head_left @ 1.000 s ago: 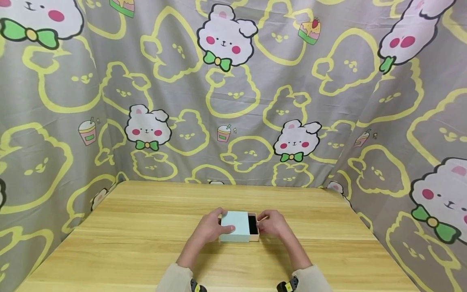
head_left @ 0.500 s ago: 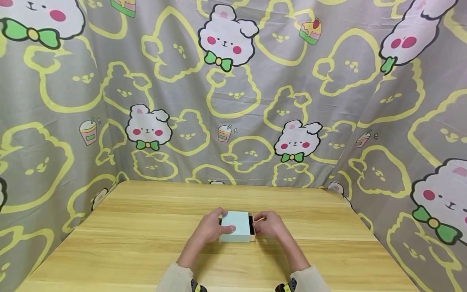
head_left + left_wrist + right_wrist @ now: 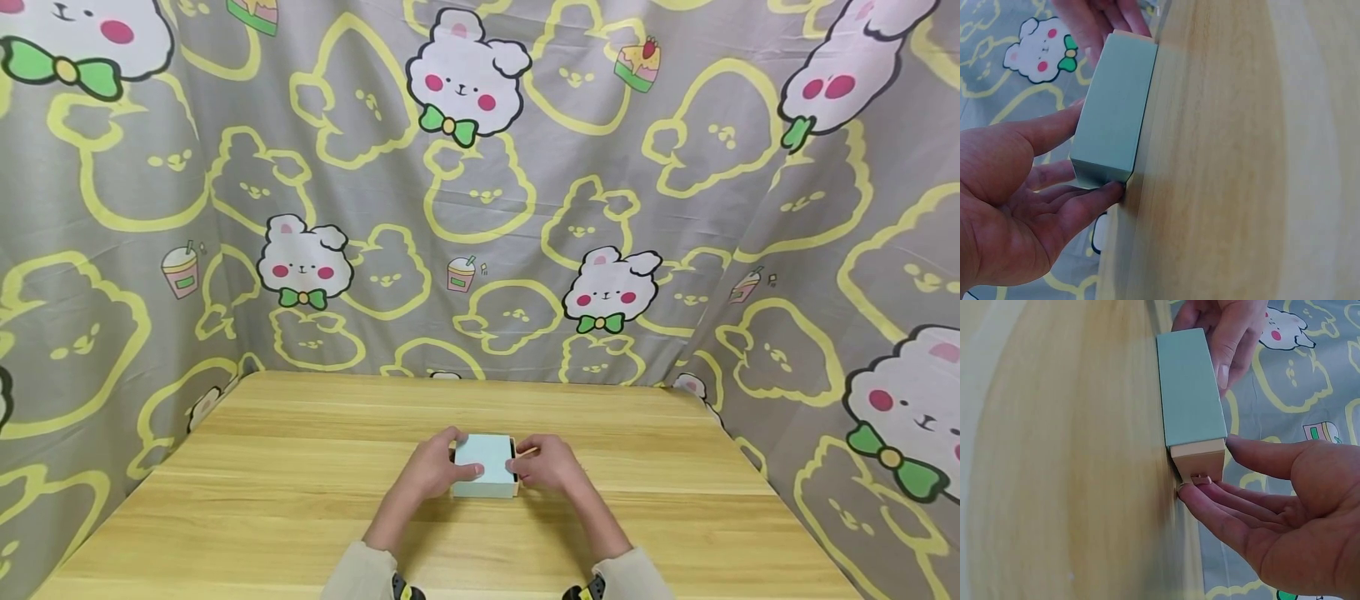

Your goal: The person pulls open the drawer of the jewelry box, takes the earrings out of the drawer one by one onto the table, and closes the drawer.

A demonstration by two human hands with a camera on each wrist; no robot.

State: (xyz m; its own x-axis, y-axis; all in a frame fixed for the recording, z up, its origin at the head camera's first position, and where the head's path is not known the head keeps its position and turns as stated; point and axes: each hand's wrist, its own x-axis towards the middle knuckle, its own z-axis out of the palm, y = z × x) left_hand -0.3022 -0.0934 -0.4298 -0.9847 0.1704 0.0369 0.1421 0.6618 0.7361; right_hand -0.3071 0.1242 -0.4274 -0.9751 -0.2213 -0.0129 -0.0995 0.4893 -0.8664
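A mint-green drawer box (image 3: 487, 454) lies flat on the table between both hands. Its peach inner drawer (image 3: 1200, 459), with a small pull tab (image 3: 1201, 479), sticks out slightly at the right end; a thin dark strip of its inside shows in the head view. My left hand (image 3: 432, 467) holds the sleeve's left end, thumb on top and fingers around the far corner. At the drawer's end, my right hand (image 3: 550, 462) has extended fingertips against the lower edge by the tab, while its thumb touches the sleeve's upper edge.
The light wooden table (image 3: 300, 433) spreads around the box. A grey curtain (image 3: 480, 208) with cartoon animals encloses it at the back and on both sides. Each wrist wears a dark strap below a beige sleeve (image 3: 633, 575).
The inner drawer has slid left into the green sleeve, leaving only a sliver out. My right hand has moved left along with it, while the left hand has stayed on the sleeve.
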